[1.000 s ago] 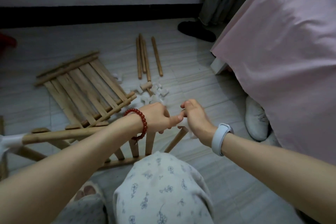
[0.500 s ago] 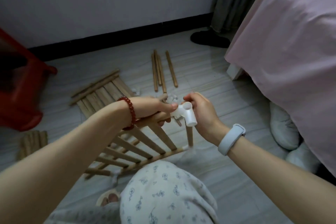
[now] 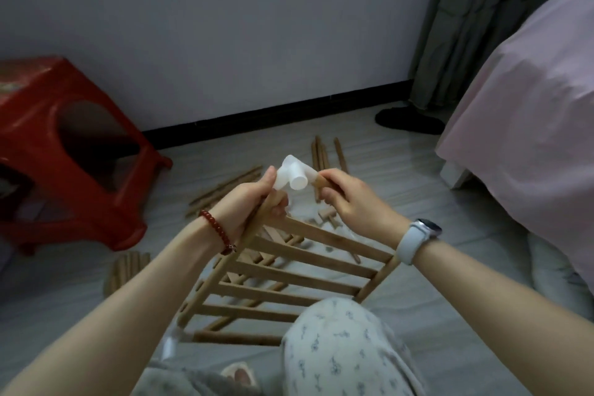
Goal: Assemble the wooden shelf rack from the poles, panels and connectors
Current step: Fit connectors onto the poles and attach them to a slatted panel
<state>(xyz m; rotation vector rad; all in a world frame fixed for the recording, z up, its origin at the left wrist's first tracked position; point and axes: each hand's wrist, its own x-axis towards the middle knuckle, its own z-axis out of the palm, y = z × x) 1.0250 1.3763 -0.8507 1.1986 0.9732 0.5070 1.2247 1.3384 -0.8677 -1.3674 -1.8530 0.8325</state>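
1. Your left hand (image 3: 249, 206), with a red bead bracelet (image 3: 216, 230) at the wrist, had its fingers curled round the top of the left side pole of a slatted wooden shelf panel (image 3: 289, 270), thumb lying against a white plastic 3-way connector (image 3: 294, 175).
2. Your right hand (image 3: 348, 202), with a pale grey wristband (image 3: 414, 243), pinched a short wooden pole (image 3: 321, 182) whose end met the connector's right socket.
3. The connector sat on top of the panel's left pole, raised between both hands, 1 open socket facing you.
4. The panel leaned tilted above your patterned trouser knee (image 3: 340, 344), its slats running across between 2 side poles.
5. Behind the hands, on the grey floor (image 3: 401, 190), lay loose wooden poles (image 3: 321, 153), small connector pieces (image 3: 326, 217) and a second slatted panel (image 3: 225, 190).
6. A bundle of short wooden sticks (image 3: 128, 268) lay left of the panel, near a red plastic stool (image 3: 64, 151).
7. A pink-covered bed (image 3: 527, 125) stood to the right, a dark slipper (image 3: 409, 120) beside a grey curtain (image 3: 475, 22).
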